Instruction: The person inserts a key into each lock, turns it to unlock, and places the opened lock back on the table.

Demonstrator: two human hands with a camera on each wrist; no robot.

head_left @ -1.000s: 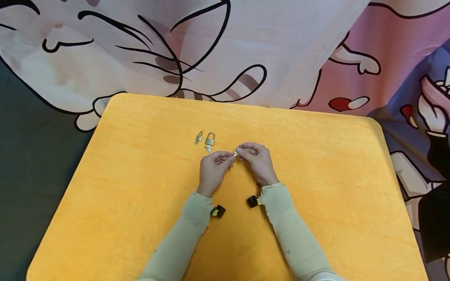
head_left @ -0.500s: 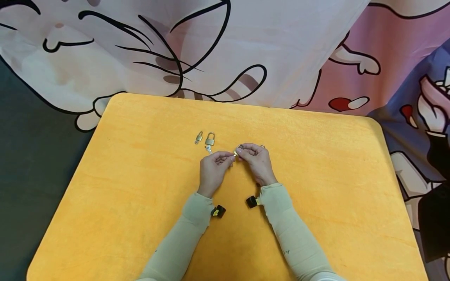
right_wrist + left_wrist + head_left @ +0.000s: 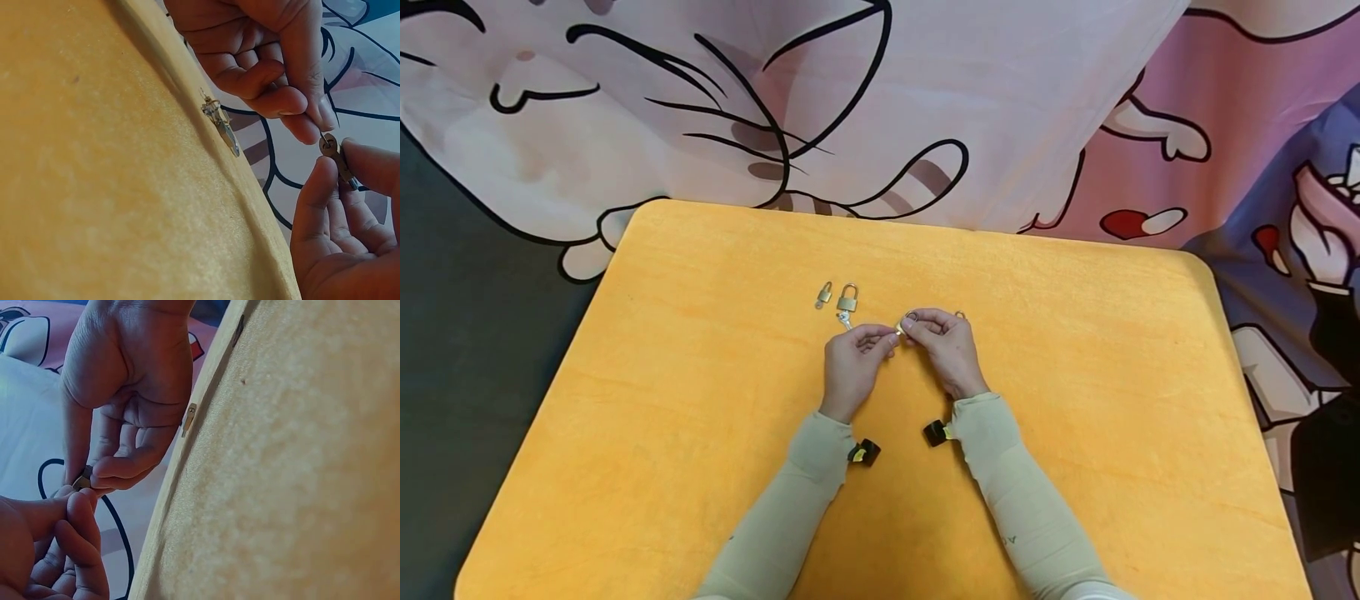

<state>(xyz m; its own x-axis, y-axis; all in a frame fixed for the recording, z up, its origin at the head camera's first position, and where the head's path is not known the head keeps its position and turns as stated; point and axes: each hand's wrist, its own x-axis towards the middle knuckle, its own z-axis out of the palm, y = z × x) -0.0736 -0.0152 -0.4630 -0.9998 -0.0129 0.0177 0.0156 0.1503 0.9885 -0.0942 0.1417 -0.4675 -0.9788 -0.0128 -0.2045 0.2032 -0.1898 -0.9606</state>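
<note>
A small brass padlock (image 3: 331, 149) is pinched between the thumb and fingertips of my right hand (image 3: 951, 350). Its shackle shows above those fingers in the head view. My left hand (image 3: 853, 371) pinches a small key, mostly hidden by the fingertips; in the right wrist view its thin edge (image 3: 322, 134) meets the keyhole end of the padlock. The fingertips of both hands almost meet over the table. Beyond the left hand lie a larger padlock (image 3: 847, 301) with keys (image 3: 844, 317) at its base and a smaller padlock (image 3: 824, 292) beside it.
The yellow-covered table (image 3: 700, 467) reaches a patterned curtain (image 3: 1000, 108) at its far edge. Just past the right hand, a small metal loop (image 3: 959, 314) shows on the table. Black wrist cameras (image 3: 867, 452) sit on the inner side of each sleeve.
Both hands have shifted very slightly toward the left and toward the person, with the padlock and key still held together. The padlocks on the table stay where they were.
</note>
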